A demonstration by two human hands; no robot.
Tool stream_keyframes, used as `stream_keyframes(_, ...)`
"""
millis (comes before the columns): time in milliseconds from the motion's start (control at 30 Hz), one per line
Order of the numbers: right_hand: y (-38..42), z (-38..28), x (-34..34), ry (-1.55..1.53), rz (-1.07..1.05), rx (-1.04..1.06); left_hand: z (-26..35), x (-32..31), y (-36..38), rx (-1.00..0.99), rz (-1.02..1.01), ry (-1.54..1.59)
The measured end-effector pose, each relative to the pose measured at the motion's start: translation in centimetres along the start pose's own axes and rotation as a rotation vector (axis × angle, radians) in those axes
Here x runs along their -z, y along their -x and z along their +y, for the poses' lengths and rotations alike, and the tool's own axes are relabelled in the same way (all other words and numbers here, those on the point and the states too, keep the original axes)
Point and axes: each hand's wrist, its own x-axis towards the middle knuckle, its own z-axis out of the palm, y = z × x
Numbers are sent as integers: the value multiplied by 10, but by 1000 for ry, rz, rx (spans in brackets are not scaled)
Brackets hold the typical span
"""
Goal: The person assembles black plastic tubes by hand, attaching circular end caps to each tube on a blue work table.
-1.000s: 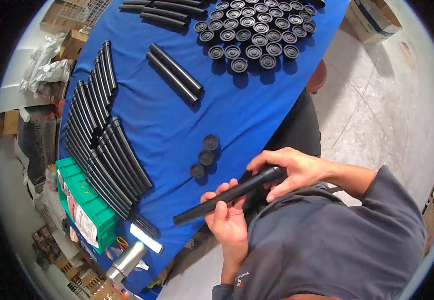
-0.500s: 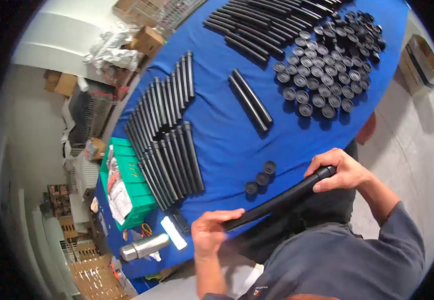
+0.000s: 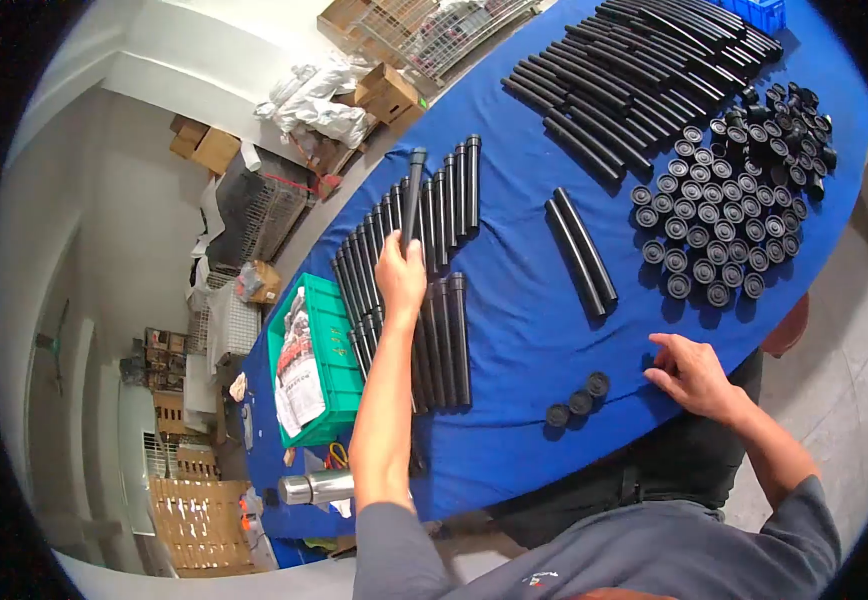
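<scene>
My left hand (image 3: 401, 275) is closed round the lower end of a black tube (image 3: 414, 195) with a collar at its top. That tube is over a row of capped black tubes (image 3: 472, 185) lying side by side; a second row (image 3: 459, 340) lies nearer me, partly hidden by my forearm. My right hand (image 3: 694, 378) hovers near the table's front edge with fingers loosely apart, holding nothing. Left of it sit three round black caps (image 3: 580, 402). Two black tubes (image 3: 582, 255) lie together mid-table.
Many loose caps (image 3: 717, 220) cover the right side, with a stack of black tubes (image 3: 634, 75) behind them. A green crate (image 3: 339, 350) holding papers stands at the left, near a silver flask (image 3: 316, 488) and scissors (image 3: 336, 456). A blue bin (image 3: 759, 12) is at the far edge.
My left hand has carried the tube away from my body to the rows on the left. My right hand has let go of it and come to the table edge. The view has shifted.
</scene>
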Motion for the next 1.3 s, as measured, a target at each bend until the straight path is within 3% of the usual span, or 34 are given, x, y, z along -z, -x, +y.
stream_keyframes(67, 0, 5, -4, 40, 46, 21, -26, -25, -25, 27, 88, -210)
stream_keyframes(133, 1, 4, -2, 32, 75, 12, -55, -51, -41, 164, -1, -271)
stream_keyframes(233, 1, 10, -3, 107, 108, 79, -73, -83, -45, 85, 35, -281)
stream_keyframes(500, -1, 10, -1, 98, 92, 55, -59, -107, -50, 258, -128, -439)
stream_keyframes(667, -1, 5, 3, 87, 72, 25, -67, -113, -51, 290, -82, -423)
stream_keyframes(800, -3, 3, 4, 76, 109, 44, -83, -110, -47, 116, -81, -429)
stream_keyframes(833, -2, 5, 3, 72, 129, 53, -84, -112, -44, 35, 21, -445)
stream_keyframes(867, -1, 5, 1, 66, 134, 44, -80, -110, -37, -39, 118, -463)
stream_keyframes(933, -3, 4, 0, 62, 142, 37, -32, -91, -18, -158, 111, -205)
stream_keyframes(1000, -1, -1, -2, 67, 148, 20, 82, -57, 31, -36, -175, 234)
stream_keyframes(1033, -1, -2, -4, 58, 160, 25, 95, -65, 54, -246, -233, 293)
stream_keyframes(1067, -3, -1, -7, 43, 164, 35, 96, -85, 78, -591, -175, 161)
stream_keyframes(1100, -2, -1, -5, 118, 138, 30, 113, -86, 91, -647, -358, 297)
stream_keyframes(1200, 1, -1, -9, 65, 146, -48, 122, -105, 129, -422, -439, 209)
stream_keyframes(1300, 0, 6, -14, 109, 176, 1, 117, -103, 133, -414, -345, 196)
